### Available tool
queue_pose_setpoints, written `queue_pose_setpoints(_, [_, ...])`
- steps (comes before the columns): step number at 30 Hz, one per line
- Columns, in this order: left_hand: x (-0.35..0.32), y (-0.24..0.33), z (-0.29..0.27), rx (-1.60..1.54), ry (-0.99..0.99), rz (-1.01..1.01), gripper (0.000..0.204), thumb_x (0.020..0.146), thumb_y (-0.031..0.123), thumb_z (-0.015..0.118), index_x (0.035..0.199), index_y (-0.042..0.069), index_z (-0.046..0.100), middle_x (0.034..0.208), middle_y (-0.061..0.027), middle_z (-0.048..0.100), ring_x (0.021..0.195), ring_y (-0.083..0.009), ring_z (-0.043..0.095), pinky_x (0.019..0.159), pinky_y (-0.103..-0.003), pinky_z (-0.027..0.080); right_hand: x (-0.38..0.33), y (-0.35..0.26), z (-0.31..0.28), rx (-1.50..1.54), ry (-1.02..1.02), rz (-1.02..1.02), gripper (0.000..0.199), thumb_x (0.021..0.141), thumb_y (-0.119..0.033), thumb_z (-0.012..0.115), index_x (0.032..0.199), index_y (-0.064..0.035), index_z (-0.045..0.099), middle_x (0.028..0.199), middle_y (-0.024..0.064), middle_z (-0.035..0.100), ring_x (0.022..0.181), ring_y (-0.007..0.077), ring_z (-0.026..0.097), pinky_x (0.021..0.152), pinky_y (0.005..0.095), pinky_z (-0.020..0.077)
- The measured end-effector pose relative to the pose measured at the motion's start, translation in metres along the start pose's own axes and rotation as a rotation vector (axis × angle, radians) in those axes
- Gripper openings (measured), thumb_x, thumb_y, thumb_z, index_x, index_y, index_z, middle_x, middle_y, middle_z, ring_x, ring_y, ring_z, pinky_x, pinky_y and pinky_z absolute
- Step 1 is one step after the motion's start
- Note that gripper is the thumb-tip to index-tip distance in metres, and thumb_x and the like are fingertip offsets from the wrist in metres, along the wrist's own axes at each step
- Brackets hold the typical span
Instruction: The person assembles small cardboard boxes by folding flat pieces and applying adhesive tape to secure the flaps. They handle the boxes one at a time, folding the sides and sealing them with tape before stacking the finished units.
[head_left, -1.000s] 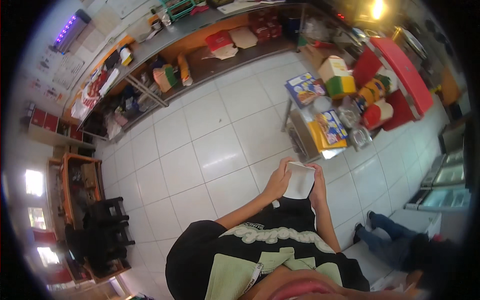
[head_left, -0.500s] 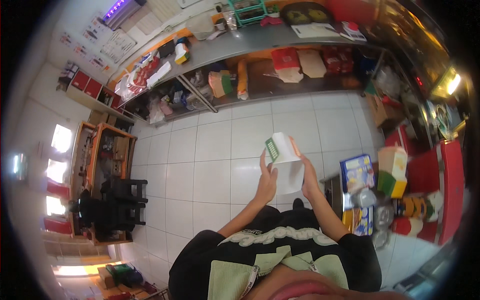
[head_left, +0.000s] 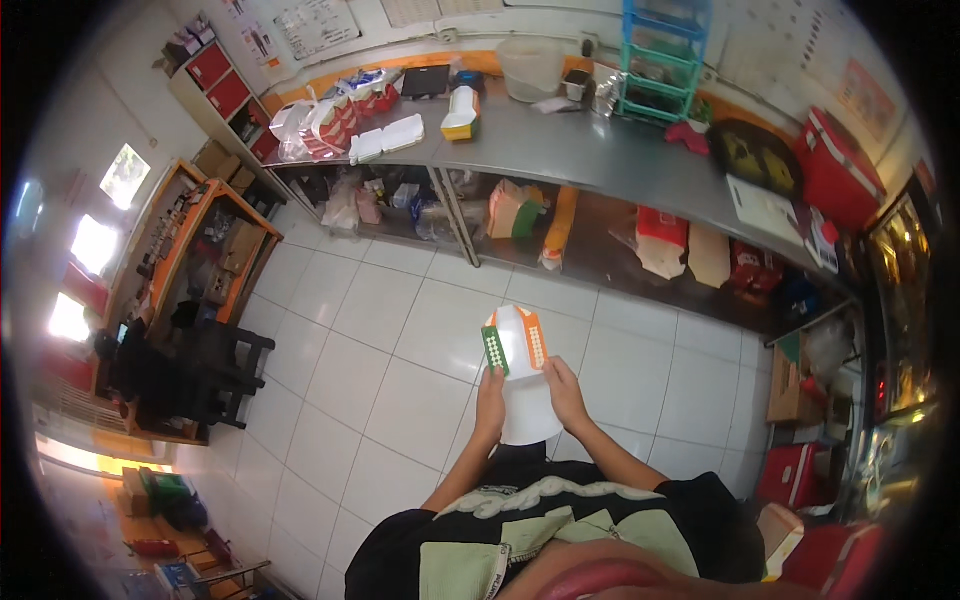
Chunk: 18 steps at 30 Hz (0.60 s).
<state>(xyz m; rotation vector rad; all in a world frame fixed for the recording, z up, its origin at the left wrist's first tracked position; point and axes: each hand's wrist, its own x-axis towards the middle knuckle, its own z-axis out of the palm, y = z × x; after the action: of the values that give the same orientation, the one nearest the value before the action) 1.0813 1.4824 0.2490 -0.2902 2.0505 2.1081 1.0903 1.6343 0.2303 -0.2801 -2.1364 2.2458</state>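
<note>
And here it is, a white-lined paperboard carton [head_left: 519, 345], just off centre toward five o'clock, held above the tiled floor [head_left: 400, 335]! The left hand [head_left: 489, 405] pinches its left edge, the right hand [head_left: 567, 395] its right, fingers closed on the card. Looks only part-formed: the green side panel [head_left: 495, 350] and orange side panel [head_left: 535, 342] flank the opening, yet the white flap [head_left: 530, 412] lies unfolded toward six o'clock. Beyond, near twelve, a yellow-green carton [head_left: 459, 130] sits on the steel surface [head_left: 560, 150]
</note>
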Motion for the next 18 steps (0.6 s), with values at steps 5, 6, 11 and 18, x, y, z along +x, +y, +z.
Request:
queue_pose_setpoints(5, [0.146,0.040,-0.035,-0.015,0.028,0.050,0.025,0.103,0.026,0.051,0.103,0.001,0.056,0.093,-0.0062,0.059,0.085,-0.0130,0.051,0.077,-0.029,0.042,0.138,-0.014,0.051,0.001,0.013,0.006,0.027,0.106,-0.024,0.045,0.104,-0.0019,0.060,0.091,0.0010,0.055,0.090,0.0091,0.050,0.083,0.0261,0.0420])
queue_pose_setpoints(6, [0.176,0.057,-0.033,-0.011,0.057,0.110,0.023,0.102,0.024,0.053,0.101,0.001,0.057,0.090,-0.0053,0.059,0.083,-0.0122,0.051,0.076,-0.029,0.042,0.171,-0.023,0.055,-0.018,0.017,-0.005,0.027,0.106,-0.025,0.045,0.104,-0.0019,0.060,0.090,0.0012,0.056,0.089,0.0094,0.050,0.083,0.0264,0.0422])
queue_pose_setpoints(11, [0.343,0.113,-0.046,0.129,0.156,0.229,0.019,0.097,0.018,0.059,0.096,-0.001,0.062,0.082,-0.0025,0.057,0.079,-0.0101,0.051,0.073,-0.028,0.043,0.342,-0.034,0.100,-0.100,0.104,-0.153,0.026,0.104,-0.022,0.047,0.102,0.0009,0.059,0.089,0.0113,0.060,0.088,0.0197,0.056,0.085,0.0318,0.0437])
queue_pose_setpoints(18, [0.649,0.203,-0.040,0.271,0.113,0.428,0.023,0.097,0.022,0.063,0.097,-0.001,0.066,0.082,-0.0033,0.065,0.075,-0.0091,0.051,0.068,-0.028,0.043,0.646,-0.070,0.146,-0.137,0.267,-0.239,0.028,0.103,-0.022,0.048,0.099,0.0033,0.060,0.091,0.0186,0.060,0.087,0.0324,0.056,0.084,0.0368,0.0442])
